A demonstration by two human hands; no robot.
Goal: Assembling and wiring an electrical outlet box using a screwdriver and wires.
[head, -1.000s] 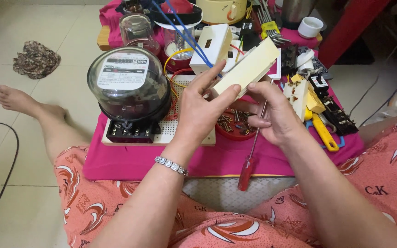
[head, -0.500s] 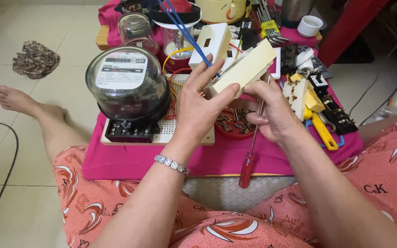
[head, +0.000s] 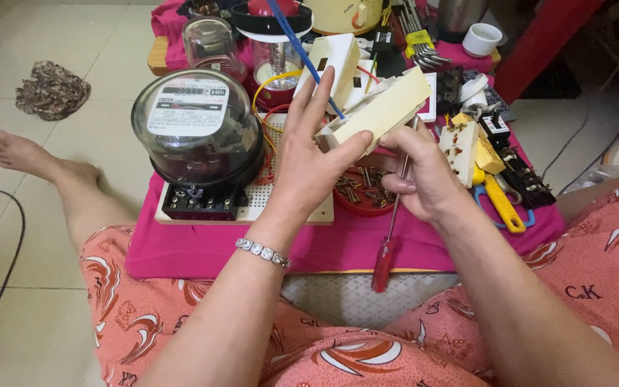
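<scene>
My left hand (head: pixel 309 161) grips the near end of a cream plastic box cover (head: pixel 381 111), thumb on its face and fingers spread upward. My right hand (head: pixel 420 175) steadies the cover from below and also holds a red-handled screwdriver (head: pixel 388 247), whose shaft runs up through the fingers and whose handle hangs down toward my lap. Both hands hover above a red dish of screws (head: pixel 363 193) on the pink cloth (head: pixel 202 247).
A round glass-domed electric meter (head: pixel 198 132) sits on a white board at left. Behind are a white switch box (head: pixel 338 61), a blue wire, a lantern and a jar. Sockets, black terminal parts and yellow-handled pliers (head: pixel 499 204) lie at right. A black cable lies on the floor.
The cover has tilted and shifted slightly in my hands. My left fingers have spread further upward; the screwdriver stays hanging in my right hand.
</scene>
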